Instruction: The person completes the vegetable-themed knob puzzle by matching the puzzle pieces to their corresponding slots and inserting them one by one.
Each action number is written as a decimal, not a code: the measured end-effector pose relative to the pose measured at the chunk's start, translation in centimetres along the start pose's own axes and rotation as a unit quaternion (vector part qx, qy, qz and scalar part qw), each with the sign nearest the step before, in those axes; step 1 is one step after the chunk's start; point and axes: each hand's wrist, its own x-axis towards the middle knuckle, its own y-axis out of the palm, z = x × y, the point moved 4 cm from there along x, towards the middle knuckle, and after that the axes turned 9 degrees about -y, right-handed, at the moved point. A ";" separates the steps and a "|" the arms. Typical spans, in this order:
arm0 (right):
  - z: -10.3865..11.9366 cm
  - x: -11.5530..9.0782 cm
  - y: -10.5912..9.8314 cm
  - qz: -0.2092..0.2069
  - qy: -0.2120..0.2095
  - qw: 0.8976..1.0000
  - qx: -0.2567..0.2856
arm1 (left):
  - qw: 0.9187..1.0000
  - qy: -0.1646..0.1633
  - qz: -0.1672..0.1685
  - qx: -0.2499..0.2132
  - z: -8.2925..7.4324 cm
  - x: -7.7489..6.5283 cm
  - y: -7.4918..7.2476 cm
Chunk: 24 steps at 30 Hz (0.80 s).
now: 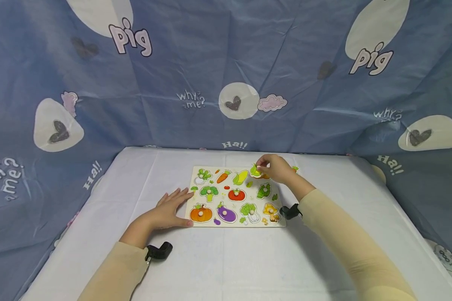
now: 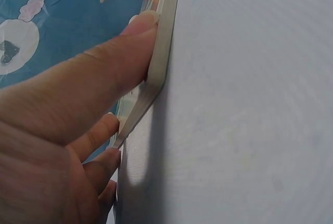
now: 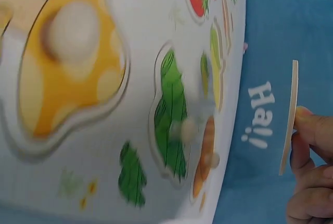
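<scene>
A wooden vegetable puzzle board [image 1: 215,203] lies flat on the white table. My right hand [image 1: 276,168] pinches a thin corn piece [image 1: 254,171] between thumb and fingers, raised over the board's far right corner. Seen from the right wrist, the held piece [image 3: 289,120] is edge-on, apart from the board. My left hand [image 1: 168,212] rests at the board's left side, fingers extended along the edge and thumb at the near corner. In the left wrist view, the thumb [image 2: 112,62] touches the board's edge [image 2: 165,41].
Knobbed pieces sit in the board, among them a pumpkin [image 1: 201,213], an eggplant [image 1: 226,214], a tomato [image 1: 236,195] and a mushroom [image 1: 270,210]. A printed corn picture [image 1: 241,177] is left of the held piece. A patterned blue curtain [image 1: 226,62] stands behind the table.
</scene>
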 end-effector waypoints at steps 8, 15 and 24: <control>1.8 1.1 2.1 0.022 -0.028 0.999 0.010 | 1.000 -0.005 -0.003 0.000 -0.1 0.0 0.0; 2.4 2.2 4.2 0.038 -0.026 0.999 0.009 | 1.000 -0.002 -0.004 -0.003 -0.1 0.1 0.0; 1.7 3.2 5.7 0.052 -0.008 0.998 0.014 | 1.000 0.001 -0.004 -0.005 0.1 0.2 0.0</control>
